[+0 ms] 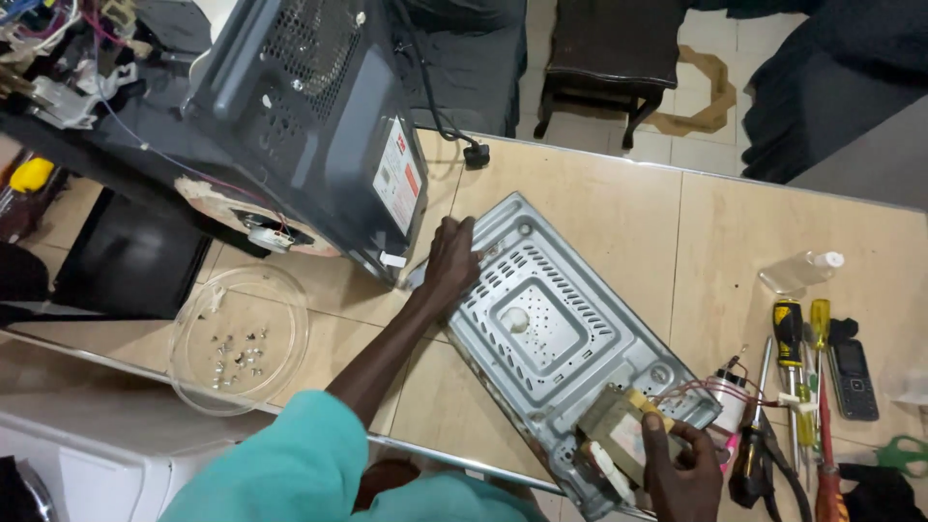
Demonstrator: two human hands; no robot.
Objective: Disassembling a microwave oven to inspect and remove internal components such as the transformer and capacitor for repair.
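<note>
A grey perforated metal base plate [546,324] of a microwave lies flat on the beige table [619,208]. My left hand [451,259] grips the plate's far left corner, close to the tilted dark microwave casing [309,116]. At the plate's near right corner sits a transformer [619,435] with red wires, and my right hand [681,464] is closed on it from below.
A glass turntable dish [198,362] holding several small screws lies at the left. Screwdrivers [802,377], a small dark phone [855,379], a clear bottle [797,273] and a capacitor [732,398] lie at the right. A dark stool [609,58] stands beyond the table.
</note>
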